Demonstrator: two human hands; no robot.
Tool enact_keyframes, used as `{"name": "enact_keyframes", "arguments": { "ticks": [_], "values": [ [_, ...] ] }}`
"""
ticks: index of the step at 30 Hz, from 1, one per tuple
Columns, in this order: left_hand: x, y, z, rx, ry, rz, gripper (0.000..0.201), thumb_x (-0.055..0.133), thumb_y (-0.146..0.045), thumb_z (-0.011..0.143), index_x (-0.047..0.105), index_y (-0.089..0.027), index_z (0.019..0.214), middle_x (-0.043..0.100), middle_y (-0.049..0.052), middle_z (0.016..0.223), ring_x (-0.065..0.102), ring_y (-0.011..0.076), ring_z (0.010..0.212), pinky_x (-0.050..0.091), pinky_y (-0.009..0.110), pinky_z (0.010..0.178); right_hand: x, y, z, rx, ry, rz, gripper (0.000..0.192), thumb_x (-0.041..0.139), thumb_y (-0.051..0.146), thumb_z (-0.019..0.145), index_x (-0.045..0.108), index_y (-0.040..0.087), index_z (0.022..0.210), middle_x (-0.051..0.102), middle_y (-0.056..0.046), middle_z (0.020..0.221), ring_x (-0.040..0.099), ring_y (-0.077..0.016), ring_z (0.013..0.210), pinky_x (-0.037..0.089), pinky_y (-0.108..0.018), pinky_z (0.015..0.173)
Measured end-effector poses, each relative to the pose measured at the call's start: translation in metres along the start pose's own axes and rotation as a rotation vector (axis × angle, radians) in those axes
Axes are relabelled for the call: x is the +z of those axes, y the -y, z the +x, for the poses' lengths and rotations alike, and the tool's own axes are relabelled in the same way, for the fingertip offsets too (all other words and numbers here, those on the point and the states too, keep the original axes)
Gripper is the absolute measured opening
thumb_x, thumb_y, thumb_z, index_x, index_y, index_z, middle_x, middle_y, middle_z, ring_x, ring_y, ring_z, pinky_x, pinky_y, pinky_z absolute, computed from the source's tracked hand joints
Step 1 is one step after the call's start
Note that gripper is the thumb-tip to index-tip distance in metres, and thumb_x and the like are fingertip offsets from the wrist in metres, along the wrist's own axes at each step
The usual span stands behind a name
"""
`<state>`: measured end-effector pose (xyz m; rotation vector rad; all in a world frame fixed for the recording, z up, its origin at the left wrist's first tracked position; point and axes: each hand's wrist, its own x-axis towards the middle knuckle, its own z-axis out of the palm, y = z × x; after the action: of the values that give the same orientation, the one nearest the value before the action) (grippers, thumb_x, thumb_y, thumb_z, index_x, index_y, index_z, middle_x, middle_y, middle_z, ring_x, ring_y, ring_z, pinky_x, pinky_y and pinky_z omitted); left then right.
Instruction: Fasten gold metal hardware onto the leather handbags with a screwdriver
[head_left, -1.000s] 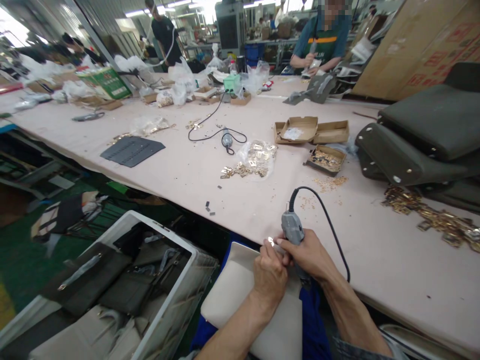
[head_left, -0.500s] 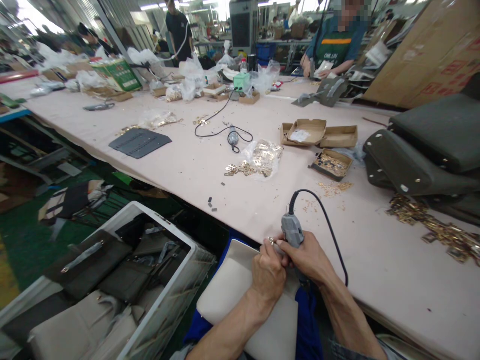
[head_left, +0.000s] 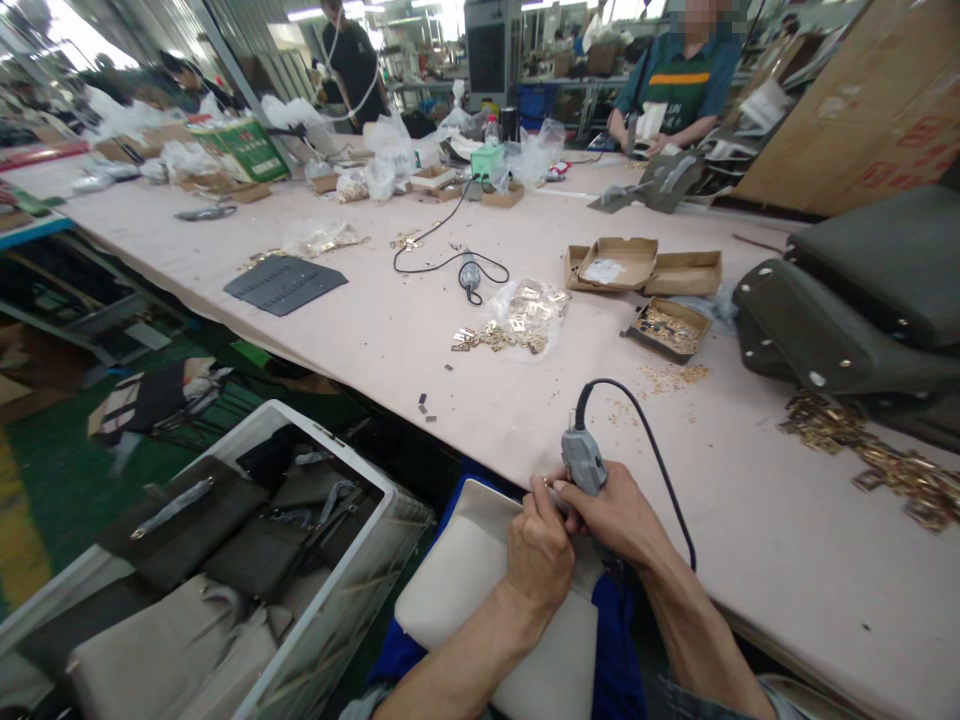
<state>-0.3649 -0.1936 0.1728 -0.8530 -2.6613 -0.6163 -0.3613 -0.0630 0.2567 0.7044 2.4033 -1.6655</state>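
My right hand [head_left: 619, 520] grips a grey corded electric screwdriver [head_left: 583, 461] at the near edge of the pink table [head_left: 375, 330]. Its black cord [head_left: 645, 430] loops up over the table and back past my wrist. My left hand [head_left: 538, 552] pinches a small shiny metal fitting [head_left: 541, 484] against the tool's tip. Both hands hover over a beige bag panel [head_left: 465, 590] lying on my lap.
A white bin [head_left: 352, 480] of grey and beige bags stands at lower left. On the table lie gold fittings [head_left: 517, 320], cardboard trays [head_left: 637, 262], a second screwdriver [head_left: 470, 272], a dark panel [head_left: 285, 283] and stacked dark bags [head_left: 847, 320]. A person in green [head_left: 679, 90] works at the far end.
The view has drifted slightly. My hands stay together at the table edge, still holding the tool and the fitting.
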Motion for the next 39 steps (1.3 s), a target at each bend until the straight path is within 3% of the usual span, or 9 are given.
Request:
{"name": "enact_keyframes", "arguments": {
  "ticks": [8, 14, 19, 25, 31, 39],
  "values": [
    [-0.001, 0.001, -0.001, 0.043, 0.03, 0.011, 0.057, 0.05, 0.0, 0.086, 0.033, 0.008, 0.14, 0.066, 0.018, 0.091, 0.07, 0.0267, 0.067, 0.059, 0.034, 0.056, -0.001, 0.0, 0.001, 0.004, 0.014, -0.001, 0.021, 0.065, 0.032, 0.086, 0.075, 0.016, 0.094, 0.068, -0.002, 0.056, 0.068, -0.0195, 0.056, 0.051, -0.025, 0.058],
    [-0.002, -0.001, 0.001, 0.081, 0.069, 0.15, 0.052, 0.056, 0.002, 0.081, 0.047, 0.011, 0.132, 0.064, 0.016, 0.084, 0.067, 0.0246, 0.059, 0.056, 0.031, 0.048, -0.003, 0.001, 0.006, 0.024, 0.011, 0.09, 0.022, 0.07, 0.037, 0.085, 0.073, 0.015, 0.091, 0.068, -0.003, 0.056, 0.066, -0.0196, 0.052, 0.052, -0.026, 0.053],
    [-0.003, -0.003, 0.004, 0.093, 0.053, 0.241, 0.054, 0.056, 0.008, 0.073, 0.052, 0.01, 0.127, 0.064, 0.015, 0.082, 0.064, 0.0225, 0.056, 0.055, 0.03, 0.045, -0.01, 0.024, 0.002, -0.049, -0.277, 0.286, 0.03, 0.078, 0.04, 0.081, 0.072, 0.014, 0.095, 0.072, -0.007, 0.066, 0.066, -0.0208, 0.052, 0.052, -0.027, 0.045],
    [-0.004, -0.003, 0.005, 0.098, 0.027, 0.223, 0.052, 0.051, 0.007, 0.075, 0.047, 0.015, 0.127, 0.064, 0.017, 0.082, 0.064, 0.0235, 0.055, 0.054, 0.031, 0.043, 0.007, 0.059, 0.008, -0.448, -0.598, 0.555, 0.024, 0.078, 0.036, 0.082, 0.068, 0.014, 0.084, 0.073, -0.009, 0.079, 0.061, -0.0154, 0.046, 0.05, -0.027, 0.04],
    [-0.004, -0.003, 0.005, 0.067, 0.051, 0.231, 0.05, 0.05, 0.005, 0.079, 0.049, 0.008, 0.129, 0.066, 0.015, 0.083, 0.065, 0.0215, 0.056, 0.056, 0.029, 0.045, 0.03, 0.06, 0.02, -0.549, -0.569, 0.571, 0.015, 0.075, 0.029, 0.086, 0.069, 0.015, 0.083, 0.073, -0.006, 0.076, 0.06, -0.0144, 0.047, 0.05, -0.027, 0.044],
    [-0.008, -0.004, 0.006, 0.076, 0.053, 0.178, 0.049, 0.052, 0.005, 0.075, 0.051, 0.016, 0.124, 0.067, 0.019, 0.083, 0.065, 0.0256, 0.056, 0.056, 0.034, 0.043, 0.034, 0.058, 0.023, -0.528, -0.546, 0.524, 0.017, 0.075, 0.03, 0.086, 0.069, 0.015, 0.082, 0.072, -0.006, 0.074, 0.06, -0.0142, 0.047, 0.049, -0.027, 0.045]
  ]
}}
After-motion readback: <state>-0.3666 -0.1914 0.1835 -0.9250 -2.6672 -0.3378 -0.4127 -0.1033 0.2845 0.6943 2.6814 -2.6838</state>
